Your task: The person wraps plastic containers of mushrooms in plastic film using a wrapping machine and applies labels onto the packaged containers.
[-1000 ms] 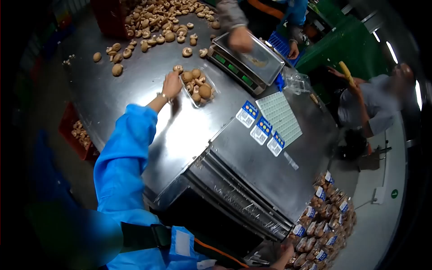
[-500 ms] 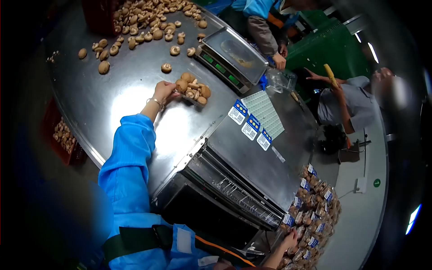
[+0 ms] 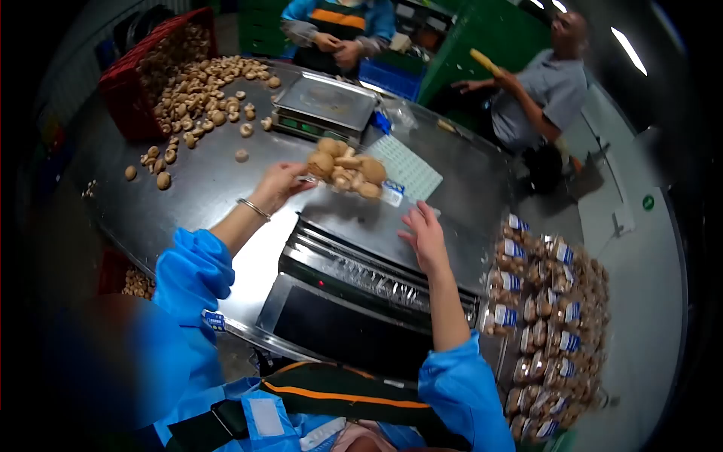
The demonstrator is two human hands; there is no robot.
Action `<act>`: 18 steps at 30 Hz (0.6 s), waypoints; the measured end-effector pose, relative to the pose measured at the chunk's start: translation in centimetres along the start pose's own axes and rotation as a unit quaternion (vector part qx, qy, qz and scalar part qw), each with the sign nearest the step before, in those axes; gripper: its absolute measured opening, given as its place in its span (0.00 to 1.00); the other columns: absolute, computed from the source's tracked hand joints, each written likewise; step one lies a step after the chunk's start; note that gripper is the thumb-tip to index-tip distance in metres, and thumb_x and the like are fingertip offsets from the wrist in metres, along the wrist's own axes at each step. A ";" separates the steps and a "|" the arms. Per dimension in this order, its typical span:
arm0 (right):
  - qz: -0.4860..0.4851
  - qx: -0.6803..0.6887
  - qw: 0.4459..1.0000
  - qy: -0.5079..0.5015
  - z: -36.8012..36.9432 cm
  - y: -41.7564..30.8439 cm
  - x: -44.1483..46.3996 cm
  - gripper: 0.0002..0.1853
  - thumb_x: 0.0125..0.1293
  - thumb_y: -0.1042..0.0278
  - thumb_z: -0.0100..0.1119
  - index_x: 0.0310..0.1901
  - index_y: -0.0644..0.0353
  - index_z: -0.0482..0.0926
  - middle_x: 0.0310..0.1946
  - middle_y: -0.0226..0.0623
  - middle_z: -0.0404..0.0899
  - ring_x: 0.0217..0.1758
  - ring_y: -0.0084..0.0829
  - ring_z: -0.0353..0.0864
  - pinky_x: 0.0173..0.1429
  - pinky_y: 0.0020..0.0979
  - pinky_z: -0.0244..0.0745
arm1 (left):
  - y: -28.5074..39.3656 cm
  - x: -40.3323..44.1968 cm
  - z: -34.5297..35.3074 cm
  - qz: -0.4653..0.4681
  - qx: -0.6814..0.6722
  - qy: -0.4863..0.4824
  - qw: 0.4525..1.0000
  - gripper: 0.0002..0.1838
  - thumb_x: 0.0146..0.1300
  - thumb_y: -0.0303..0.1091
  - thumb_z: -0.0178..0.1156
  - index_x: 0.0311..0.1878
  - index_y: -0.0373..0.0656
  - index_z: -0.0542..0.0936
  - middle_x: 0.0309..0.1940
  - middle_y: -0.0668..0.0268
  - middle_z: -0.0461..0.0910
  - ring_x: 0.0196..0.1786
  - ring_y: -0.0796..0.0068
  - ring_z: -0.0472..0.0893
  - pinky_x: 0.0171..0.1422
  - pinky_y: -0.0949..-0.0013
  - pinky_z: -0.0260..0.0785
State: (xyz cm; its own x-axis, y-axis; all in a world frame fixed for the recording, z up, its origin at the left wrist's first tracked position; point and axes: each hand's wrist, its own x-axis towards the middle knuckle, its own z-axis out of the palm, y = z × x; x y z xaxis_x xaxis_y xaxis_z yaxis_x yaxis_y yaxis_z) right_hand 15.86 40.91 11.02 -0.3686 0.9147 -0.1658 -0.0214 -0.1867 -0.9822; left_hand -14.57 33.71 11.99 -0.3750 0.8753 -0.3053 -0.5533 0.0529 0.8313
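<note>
My left hand (image 3: 280,185) pinches the left edge of a small clear tray, raised above the near part of the metal table. Brown-capped mushrooms (image 3: 348,172) with pale stems fill this tray. To its right, my right hand (image 3: 425,235) hangs in the air over the flat metal top of a wrapping machine (image 3: 354,264), fingers apart and nothing in them. Between tray and right hand shows a blue-and-white label (image 3: 393,193). The tray hides any other labels near it.
A red crate (image 3: 124,94) lies tipped, loose mushrooms (image 3: 203,105) spilling from it. Behind my tray are a weighing scale (image 3: 327,102) and a pale green sheet (image 3: 407,167). Labelled mushroom packs (image 3: 553,316) are stacked at right. Two people stand across the table.
The tray of mushrooms has come up off the table and over toward the machine in my left hand. My right hand has left the stacked packs for the labels. My view has turned.
</note>
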 end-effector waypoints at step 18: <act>-0.135 -0.277 0.942 0.131 -11.6 2.9 -1.9 0.22 0.59 0.70 0.56 0.56 0.61 0.68 0.52 0.36 0.68 0.51 0.26 0.66 0.53 0.25 0.65 | -9.1 -1.1 11.6 0.292 0.609 -0.224 0.703 0.24 0.45 0.39 0.65 0.43 0.36 0.70 0.39 0.54 0.74 0.43 0.57 0.73 0.47 0.63 0.68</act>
State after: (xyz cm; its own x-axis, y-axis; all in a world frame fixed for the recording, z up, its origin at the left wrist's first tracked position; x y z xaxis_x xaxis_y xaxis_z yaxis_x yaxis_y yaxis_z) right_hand 27.28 42.75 7.51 -0.1751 0.9727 0.1522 0.4328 0.2149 -0.8755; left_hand -0.50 37.85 10.14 0.1497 0.9678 0.2023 0.7467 -0.2447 0.6185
